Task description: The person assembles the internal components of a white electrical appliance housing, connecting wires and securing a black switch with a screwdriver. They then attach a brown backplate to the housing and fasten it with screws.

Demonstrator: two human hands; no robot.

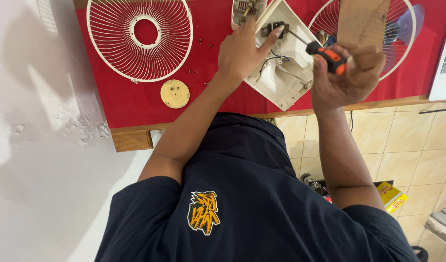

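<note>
1. We keep the left hand (242, 48) closed on the upper edge of the white fan base housing (283, 73), one finger stretched onto the small dark part (274, 29) inside it. The housing stands tilted on the red-covered desk (135, 102), near its front edge, so this bracing is what stops it rocking.
2. We hold the screwdriver (325, 54) in the right hand (346, 73), fingers wrapped shut around its orange and black handle, the thin shaft reaching left into the open housing.
3. We judge that the tip should sit square in the screw before any turn; whether it is seated we cannot tell, as it is too small to see.
4. We press along the shaft and turn slowly, since a slip could nick the loose wires (276, 65) lying inside.
5. We keep the stretched finger beside the tip, not in its path.
6. The white fan grille (139, 39) and round cream cap (175, 93) lie well apart to the left, out of our way.
</note>
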